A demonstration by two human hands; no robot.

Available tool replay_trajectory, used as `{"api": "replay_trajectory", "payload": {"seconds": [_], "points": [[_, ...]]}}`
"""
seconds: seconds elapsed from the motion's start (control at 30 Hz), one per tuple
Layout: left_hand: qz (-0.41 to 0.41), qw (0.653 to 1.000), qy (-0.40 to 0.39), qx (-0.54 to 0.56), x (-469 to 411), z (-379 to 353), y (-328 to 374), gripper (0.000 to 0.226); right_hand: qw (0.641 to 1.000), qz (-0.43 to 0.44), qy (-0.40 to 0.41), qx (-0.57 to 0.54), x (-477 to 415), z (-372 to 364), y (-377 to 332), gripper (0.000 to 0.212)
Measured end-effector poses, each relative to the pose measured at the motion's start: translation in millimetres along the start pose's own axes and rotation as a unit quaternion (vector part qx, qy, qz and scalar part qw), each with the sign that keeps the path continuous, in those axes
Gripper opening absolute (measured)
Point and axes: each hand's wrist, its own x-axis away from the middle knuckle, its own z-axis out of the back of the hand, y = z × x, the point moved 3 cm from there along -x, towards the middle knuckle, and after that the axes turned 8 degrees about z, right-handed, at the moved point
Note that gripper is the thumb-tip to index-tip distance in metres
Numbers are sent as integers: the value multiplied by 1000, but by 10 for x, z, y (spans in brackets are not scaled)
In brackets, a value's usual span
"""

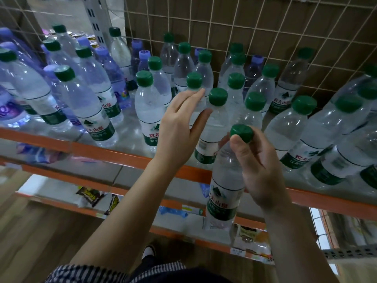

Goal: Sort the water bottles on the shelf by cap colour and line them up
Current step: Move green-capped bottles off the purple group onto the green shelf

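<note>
— What kind of place is this?
— A shop, by the look of it: steel shelves (130,129) with orange front rails (114,155), a wire grid (224,23) at the back and a slotted upright post (95,21).
— And the goods?
— Lots of water bottles (150,111), some with green caps (144,78), some with purple caps (144,54), plus snack packets (91,196) and small edge labels (237,251) on the shelf below

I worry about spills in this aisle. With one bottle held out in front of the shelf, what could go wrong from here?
The right hand grips the held bottle only near its cap, out past the shelf edge; it could slip and drop. The left hand reaches among closely packed green-capped bottles; a nudge may topple some. Purple-capped bottles stand mixed with green ones at the left, so that part is not yet sorted.
</note>
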Motion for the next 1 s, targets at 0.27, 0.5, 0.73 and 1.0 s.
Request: {"api": "replay_trajectory", "payload": {"seconds": [0.27, 0.5, 0.73, 1.0], "points": [[54, 997, 4, -56, 274, 680, -892, 23, 999, 36, 4, 35, -334, -755, -102, 36], [109, 984, -46, -133, 613, 1318, -1946, 24, 993, 77, 53, 68, -727, -1629, -135, 40], [109, 977, -80, -162, 645, 1662, -2689, 24, 975, 120, 85, 165, -1153, -2277, 45, 20], [107, 960, -141, -219, 687, 1504, -3175, 30, 954, 107, 126, 251, -1469, -2470, 179, 12]]}}
